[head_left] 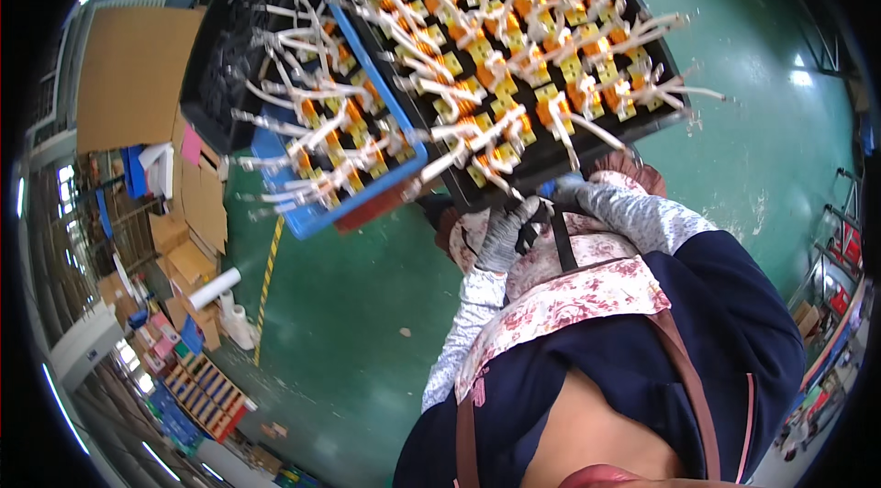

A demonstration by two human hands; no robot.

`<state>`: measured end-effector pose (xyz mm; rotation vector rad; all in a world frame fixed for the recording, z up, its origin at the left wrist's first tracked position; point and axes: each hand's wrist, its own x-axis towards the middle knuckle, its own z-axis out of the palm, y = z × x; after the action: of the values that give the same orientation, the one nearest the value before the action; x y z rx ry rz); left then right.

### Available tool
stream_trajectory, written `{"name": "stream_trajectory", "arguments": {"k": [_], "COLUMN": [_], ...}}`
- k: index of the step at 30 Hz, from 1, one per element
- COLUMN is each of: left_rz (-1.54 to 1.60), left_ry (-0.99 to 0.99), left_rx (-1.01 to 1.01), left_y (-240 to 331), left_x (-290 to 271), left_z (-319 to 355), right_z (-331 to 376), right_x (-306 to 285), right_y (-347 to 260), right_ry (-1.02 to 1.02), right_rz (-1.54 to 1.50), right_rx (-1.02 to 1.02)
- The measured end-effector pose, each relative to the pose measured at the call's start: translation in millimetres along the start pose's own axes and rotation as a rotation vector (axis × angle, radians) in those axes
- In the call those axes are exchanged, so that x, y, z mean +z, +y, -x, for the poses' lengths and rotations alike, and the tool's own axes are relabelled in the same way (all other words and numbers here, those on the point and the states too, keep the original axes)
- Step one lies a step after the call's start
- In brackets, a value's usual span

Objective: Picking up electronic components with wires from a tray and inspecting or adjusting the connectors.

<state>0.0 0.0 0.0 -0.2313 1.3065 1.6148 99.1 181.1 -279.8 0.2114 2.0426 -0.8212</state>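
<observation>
My left hand (504, 238), in a grey glove, is closed around a small black piece (527, 237) in front of my flowered apron. Close beside it is my right hand (571, 193), also gloved, with its fingers curled in and partly hidden. Between the two hands a black strip (563, 242) hangs down over the apron; which hand holds it I cannot make out. Just beyond my hands stands a large black tray (633, 126) with rows of orange-wound coils (500, 75) on yellow bases, their white leads sticking out over the edge.
Left of the black tray, a blue bin (404, 126) holds more coils with white leads. Behind it stands a black bin (197, 89) full of dark pieces. Cardboard boxes (138, 75), a white roll (216, 288) and a wooden pallet (206, 392) are farther left, past a yellow floor line (267, 291).
</observation>
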Motion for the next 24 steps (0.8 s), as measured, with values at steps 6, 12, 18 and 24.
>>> {"name": "stream_trajectory", "arguments": {"k": [6,12,18,24], "left_rz": [0.050,0.105,0.025,-0.018], "left_ry": [-0.003,-0.007,-0.106,-0.117], "left_rx": [0.161,0.343,0.537,0.618], "left_y": [-36,-45,-47,-55], "left_x": [4,11,18,37], "left_z": [35,48,35,26], "right_z": [65,235,273,260], "right_x": [-93,-130,-128,-112], "right_y": [-60,-142,-175,-165], "right_ry": [0.414,0.343,0.631,0.732], "right_rz": [-0.670,-0.905,0.106,-0.080], "right_rx": [-0.289,-0.807,-1.309,-1.299]}}
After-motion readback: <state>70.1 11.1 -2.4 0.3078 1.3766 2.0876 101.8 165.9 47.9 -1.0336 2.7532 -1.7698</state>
